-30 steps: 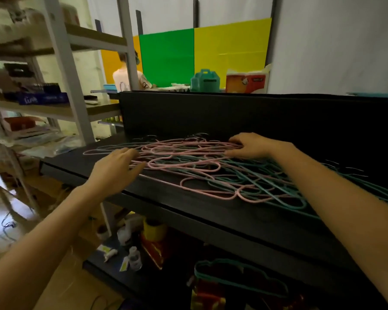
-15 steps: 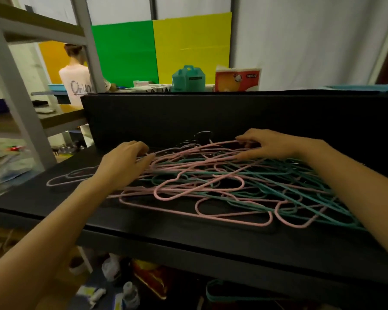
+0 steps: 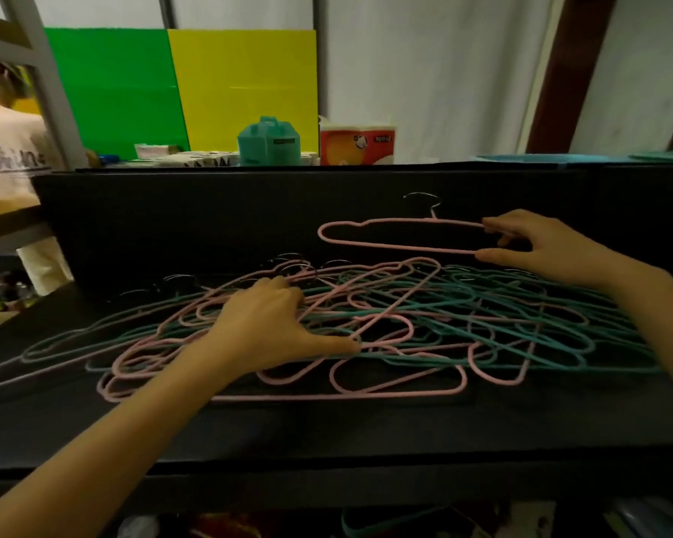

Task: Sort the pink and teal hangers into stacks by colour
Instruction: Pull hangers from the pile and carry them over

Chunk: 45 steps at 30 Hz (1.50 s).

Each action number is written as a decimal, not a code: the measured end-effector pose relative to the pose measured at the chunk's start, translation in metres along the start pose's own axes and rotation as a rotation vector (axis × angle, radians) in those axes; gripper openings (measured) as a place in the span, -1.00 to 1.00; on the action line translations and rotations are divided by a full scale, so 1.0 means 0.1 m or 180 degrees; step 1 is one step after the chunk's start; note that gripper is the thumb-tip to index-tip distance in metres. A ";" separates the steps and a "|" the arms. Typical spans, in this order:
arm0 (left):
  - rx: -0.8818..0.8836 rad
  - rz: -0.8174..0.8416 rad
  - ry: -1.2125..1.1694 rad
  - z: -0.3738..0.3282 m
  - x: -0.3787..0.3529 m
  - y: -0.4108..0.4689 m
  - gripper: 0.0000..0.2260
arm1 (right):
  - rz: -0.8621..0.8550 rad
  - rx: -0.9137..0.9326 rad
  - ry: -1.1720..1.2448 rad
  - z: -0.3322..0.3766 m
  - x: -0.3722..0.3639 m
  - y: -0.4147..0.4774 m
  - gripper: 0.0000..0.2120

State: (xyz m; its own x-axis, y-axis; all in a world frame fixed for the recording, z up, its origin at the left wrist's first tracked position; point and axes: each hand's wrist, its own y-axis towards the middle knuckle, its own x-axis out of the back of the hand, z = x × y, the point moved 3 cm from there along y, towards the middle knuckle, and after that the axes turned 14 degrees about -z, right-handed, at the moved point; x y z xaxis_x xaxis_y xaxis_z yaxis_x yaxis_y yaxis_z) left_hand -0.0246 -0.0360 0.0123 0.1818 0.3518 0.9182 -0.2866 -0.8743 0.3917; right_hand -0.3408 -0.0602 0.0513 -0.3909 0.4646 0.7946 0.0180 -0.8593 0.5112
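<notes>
Hangers [image 3: 405, 316], pink and teal, lie tangled in one heap on the black worktop [image 3: 327, 432]: thin wire loops with wavy shoulders and metal hooks. Your right grip [image 3: 541, 246] pinches one pink hanger [image 3: 405, 220] by its end, clear above the heap. Your left grip [image 3: 265, 324] lies spread flat on the heap, holding nothing. Sorting looks barely begun; next, set this pink one aside to start a stack.

One pink hanger [image 3: 401, 246] apart; pile [image 3: 381, 316] of pink and teal hangers beyond counting; one teal container [image 3: 269, 143], one tissue box [image 3: 356, 143].
</notes>
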 end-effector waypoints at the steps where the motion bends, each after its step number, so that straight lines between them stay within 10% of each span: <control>1: -0.0031 0.0073 -0.0068 -0.02 -0.02 0.00 -0.25 | -0.0071 -0.0039 -0.0006 -0.02 0.01 -0.04 -0.28; 15: -0.0089 -0.0176 -0.0757 -0.03 0.00 0.03 -0.36 | -0.0556 -0.0531 0.0019 -0.15 0.20 -0.60 -0.28; 23: -0.0716 -0.0461 -0.0910 -0.34 0.18 0.16 -0.33 | -0.0918 -0.0831 0.0012 -0.42 0.68 -1.12 0.20; 31: -0.1297 -0.0480 -0.1321 -1.46 0.13 0.40 -0.34 | -0.1198 -0.1336 -0.0488 -1.16 1.58 -2.12 -0.23; 45: -0.1549 -0.0315 -0.2169 -3.90 -0.36 0.48 -0.40 | -0.1406 -0.1840 -0.0863 -2.65 3.02 -3.55 -0.19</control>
State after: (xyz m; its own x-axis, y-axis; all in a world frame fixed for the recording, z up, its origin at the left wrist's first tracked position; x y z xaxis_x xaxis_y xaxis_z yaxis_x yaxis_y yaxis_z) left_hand -0.4117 0.0402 0.0209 0.7105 0.0038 0.7037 -0.5846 -0.5534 0.5933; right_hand -0.7086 0.3285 0.0229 -0.0099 0.7622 0.6473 -0.5992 -0.5228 0.6064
